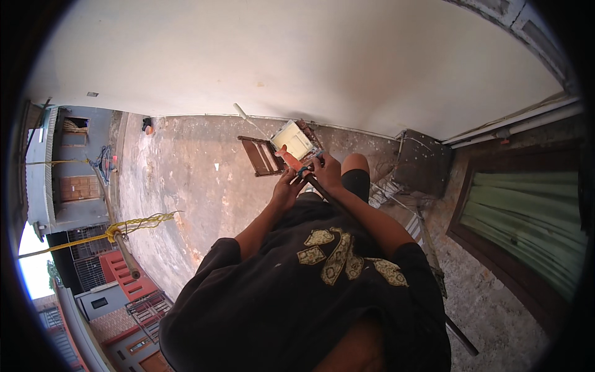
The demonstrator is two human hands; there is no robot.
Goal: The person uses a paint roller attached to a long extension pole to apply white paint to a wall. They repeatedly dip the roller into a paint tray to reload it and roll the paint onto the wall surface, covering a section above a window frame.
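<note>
My left hand [285, 187] and my right hand [328, 173] are close together in front of my lap. Their fingers pinch a blue-green tie [304, 171] at the junction of an orange handle [293, 160] and a dark pole [320, 188]. The pole slants back under my right arm, and its far end shows low at the right. Beyond the handle, a thin rod leads towards a pale paint roller sleeve [240, 110]; how they join is hard to see. Just past my hands sits a tray of cream-coloured paint [294, 139].
Brown slatted wooden furniture [261, 157] stands beside and under the tray. A white wall [279, 56] rises ahead. Yellow rope [114, 231] wraps a hanging pole [126, 255] at left. A dark box-like object [420, 162] and a curtained window [520, 228] are at right.
</note>
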